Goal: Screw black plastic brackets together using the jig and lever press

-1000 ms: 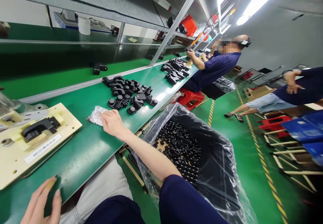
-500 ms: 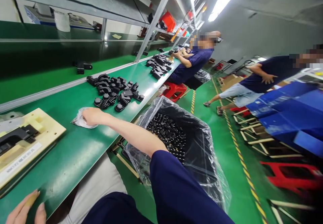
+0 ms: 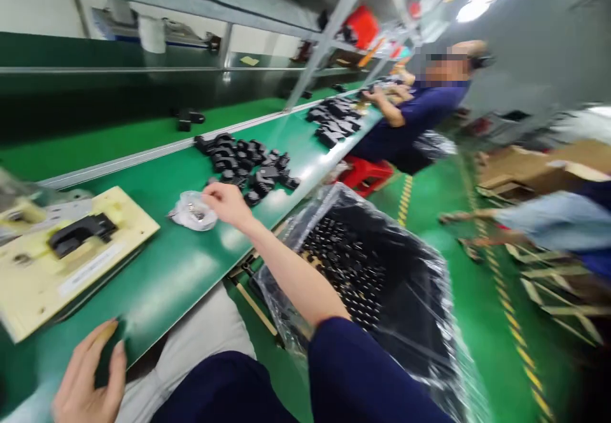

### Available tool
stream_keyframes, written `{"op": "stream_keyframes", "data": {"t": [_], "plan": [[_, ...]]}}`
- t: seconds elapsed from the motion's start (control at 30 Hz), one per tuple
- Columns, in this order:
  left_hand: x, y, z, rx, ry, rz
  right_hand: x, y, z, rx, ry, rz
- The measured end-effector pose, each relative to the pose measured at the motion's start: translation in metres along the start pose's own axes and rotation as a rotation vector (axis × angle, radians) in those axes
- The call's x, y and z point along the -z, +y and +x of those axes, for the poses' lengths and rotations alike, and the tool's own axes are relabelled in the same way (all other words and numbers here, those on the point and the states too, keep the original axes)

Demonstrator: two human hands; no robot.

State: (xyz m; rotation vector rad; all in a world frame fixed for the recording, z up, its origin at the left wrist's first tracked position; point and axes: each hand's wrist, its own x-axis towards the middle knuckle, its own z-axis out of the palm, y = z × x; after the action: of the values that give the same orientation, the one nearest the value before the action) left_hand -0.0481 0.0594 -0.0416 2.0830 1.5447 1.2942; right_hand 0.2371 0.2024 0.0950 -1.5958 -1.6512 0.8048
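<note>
A small clear plastic bag (image 3: 193, 212) lies open on the green workbench, with small shiny metal pieces inside. At its right rim is my right hand (image 3: 226, 201), fingers pinched together; what they hold, if anything, is hidden. My left hand (image 3: 93, 372) rests by the bench's near edge, thumb and fingers apart, with yellowish wrapping on one finger. To the left, a cream fixture plate (image 3: 138, 222) carries a curved black plastic part (image 3: 83, 232). Beyond the bag lies a pile of black plastic parts (image 3: 243, 159).
A plastic-lined bin (image 3: 410, 270) holding many small black parts stands beside the bench. Farther along, a co-worker (image 3: 415, 111) sits at another black pile (image 3: 337, 117). A red stool (image 3: 367, 175) is nearby. A second person's legs (image 3: 548, 216) show at right.
My right hand has drawn back from inside the bag to its right rim, uncovering the metal pieces. The view has swung left, bringing more of the fixture and left hand into sight.
</note>
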Motion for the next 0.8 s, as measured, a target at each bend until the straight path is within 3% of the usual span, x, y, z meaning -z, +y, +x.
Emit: {"op": "stream_keyframes", "data": {"t": [0.07,0.17,0.3,0.37,0.43,0.53,0.7,0.8], "plan": [[0.005,0.023,0.006,0.125,-0.052,-0.068,-0.012,-0.002,-0.02,-0.032,-0.055,0.242],[0.008,0.055,0.023,0.32,-0.095,-0.284,-0.039,-0.007,-0.05,-0.113,-0.262,0.529],[0.011,0.08,0.047,0.582,-0.061,-0.626,-0.073,-0.021,-0.078,-0.36,-0.439,0.892],[0.013,0.086,0.056,0.669,-0.023,-0.781,-0.084,-0.028,-0.083,-0.424,-0.465,0.981],[0.014,0.088,0.061,0.73,0.016,-0.895,-0.092,-0.032,-0.085,-0.364,-0.482,0.958],[0.018,0.089,0.064,0.796,0.024,-1.011,-0.097,-0.032,-0.087,-0.034,-0.379,0.704],[0.024,0.091,0.065,0.91,0.007,-1.135,-0.1,-0.02,-0.09,0.982,0.101,-0.131],[0.026,0.092,0.066,0.965,0.002,-1.143,-0.099,-0.013,-0.088,1.245,0.146,-0.331]]}}
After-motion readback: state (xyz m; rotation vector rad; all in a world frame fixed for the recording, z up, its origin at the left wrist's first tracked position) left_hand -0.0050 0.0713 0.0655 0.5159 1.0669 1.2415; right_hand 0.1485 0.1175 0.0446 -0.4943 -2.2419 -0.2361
